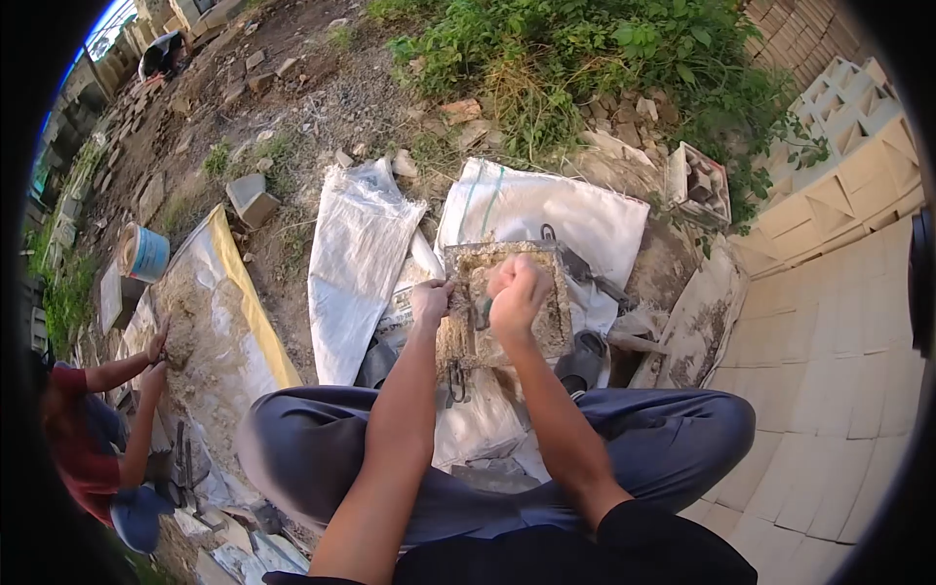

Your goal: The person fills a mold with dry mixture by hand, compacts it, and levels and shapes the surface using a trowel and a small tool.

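A square mould-like frame (560,336), crusted with sandy material, lies between my feet with metal clips at its top and bottom edges. At its left edge is my left hand (431,300), fingers curled closed at the rim; what they hold, if anything, is hidden. My right hand (519,291) is closed in a fist over the frame's upper middle, slightly blurred, and its contents cannot be made out. White woven sacks (546,210) are spread under and beyond the frame.
At the left, a co-worker in a red shirt (83,429) works beside a sheet of sandy mix (210,331). A bucket (144,253) stands behind. Pale blocks (829,195) and slabs (809,380) are on the right; green plants (585,49) grow ahead. Another person (164,55) is far upper left.
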`<action>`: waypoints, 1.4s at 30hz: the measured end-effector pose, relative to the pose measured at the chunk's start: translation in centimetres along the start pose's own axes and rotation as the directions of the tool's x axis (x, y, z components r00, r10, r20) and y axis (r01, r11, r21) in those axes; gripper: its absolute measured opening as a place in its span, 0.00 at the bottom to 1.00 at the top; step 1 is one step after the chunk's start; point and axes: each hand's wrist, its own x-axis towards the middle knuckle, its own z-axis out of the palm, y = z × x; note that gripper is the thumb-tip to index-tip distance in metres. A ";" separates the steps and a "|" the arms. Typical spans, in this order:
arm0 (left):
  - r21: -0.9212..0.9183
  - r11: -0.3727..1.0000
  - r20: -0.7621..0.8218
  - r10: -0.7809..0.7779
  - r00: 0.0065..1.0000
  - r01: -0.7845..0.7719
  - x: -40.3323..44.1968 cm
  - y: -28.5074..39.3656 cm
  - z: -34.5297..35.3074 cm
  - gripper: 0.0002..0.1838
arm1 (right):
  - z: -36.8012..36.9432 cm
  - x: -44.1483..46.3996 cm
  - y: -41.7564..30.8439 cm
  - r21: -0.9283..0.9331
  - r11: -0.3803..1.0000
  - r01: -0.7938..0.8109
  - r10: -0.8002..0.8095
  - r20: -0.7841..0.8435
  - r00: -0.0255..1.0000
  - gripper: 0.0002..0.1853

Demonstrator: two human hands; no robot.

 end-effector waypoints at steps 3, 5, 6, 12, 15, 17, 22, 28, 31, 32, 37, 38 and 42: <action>-0.046 0.998 0.015 -0.037 0.999 0.038 -0.8 0.7 -0.5 0.12 | -1.4 -0.4 3.6 0.095 0.995 -0.021 0.014 0.071 0.997 0.22; -0.036 0.999 0.012 -0.015 1.000 0.015 -0.2 1.9 -0.4 0.12 | -1.6 1.3 6.6 0.058 0.998 -0.022 0.015 0.108 0.994 0.22; -0.014 0.999 0.025 -0.049 0.998 0.049 -0.6 1.1 -0.6 0.12 | -1.4 1.2 6.0 0.066 0.997 -0.028 0.022 0.095 0.995 0.22; -0.061 0.997 0.080 -0.039 0.996 0.044 -1.1 1.1 -1.1 0.10 | -0.9 1.9 6.7 -0.099 0.992 0.074 -0.066 0.083 0.994 0.23; -0.051 0.996 0.055 -0.073 0.996 0.076 -1.9 1.8 -0.8 0.10 | 0.6 4.0 6.1 -0.053 0.997 0.057 -0.048 0.157 0.986 0.22; -0.028 0.998 0.008 -0.057 0.998 0.057 -1.2 1.2 -0.5 0.11 | 1.0 4.1 3.8 0.015 1.000 -0.014 0.012 0.080 0.997 0.22; -0.034 0.998 0.026 -0.049 0.998 0.050 -0.1 1.1 -0.5 0.11 | -0.6 5.1 7.3 -0.017 0.984 0.176 -0.171 0.167 0.971 0.23; -0.160 0.985 0.043 -0.054 0.998 0.060 -0.4 0.0 -0.4 0.11 | -2.6 2.3 -1.5 0.056 0.981 -0.186 0.129 0.529 0.839 0.25; -0.175 0.983 0.051 -0.045 0.998 0.053 -0.1 -0.8 0.0 0.12 | -4.7 0.8 1.1 0.048 0.988 -0.144 0.111 0.413 0.904 0.23; -0.144 0.989 0.036 -0.014 0.999 0.019 0.6 -1.1 0.1 0.13 | -4.7 1.0 1.9 0.080 0.989 -0.127 0.102 0.264 0.959 0.22; 0.116 0.961 -0.178 0.268 0.947 -0.251 -3.7 -2.0 2.2 0.20 | -4.1 0.4 2.2 0.065 0.986 -0.155 0.168 -0.354 0.920 0.24; 0.111 0.958 -0.174 0.281 0.944 -0.265 -4.0 -1.7 2.4 0.20 | -4.2 0.3 1.5 0.066 0.988 -0.140 0.154 -0.352 0.923 0.24; 0.199 0.935 -0.189 0.330 0.925 -0.293 -5.8 -2.3 2.9 0.21 | -4.9 -1.7 -3.1 0.074 0.985 -0.155 0.148 0.102 0.984 0.26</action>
